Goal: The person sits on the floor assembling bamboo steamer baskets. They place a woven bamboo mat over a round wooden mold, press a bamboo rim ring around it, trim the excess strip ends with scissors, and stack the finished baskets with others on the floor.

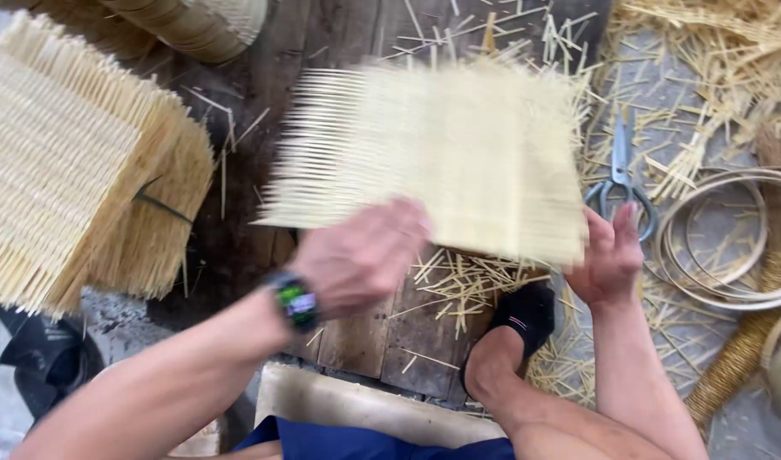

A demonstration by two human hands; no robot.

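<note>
From the head camera, looking down, a person holds up a flat woven mat (433, 153) made of thin pale bamboo strips. The mat is blurry. Loose strip ends stick out from its left edge like a comb.

The left hand (365, 255) is at the near edge of the mat, close to the middle. Its fingers curl under the mat, so the grip looks closed on that edge, but the blur makes it hard to be sure. A dark watch with a green face (295, 300) sits on that wrist.

The right hand (610, 255) is at the near right corner of the mat. Its fingers are up and spread a little, and the palm presses on the mat's edge. The grip there is loose and partly open.

Under the mat is a dark wooden board (373, 341) with small bits of bamboo (467, 285) on it. A foot in a black sock (518, 319) rests on the board, between the 2 arms.

On the left is a big stack of the same woven mats (67, 162). On the right, scissors (620, 175) lie on the floor among lots of cut strips (723, 60). Just beside the scissors are thin round hoops (723, 247). A twisted straw rope (740, 349) lies near the hoops.
</note>
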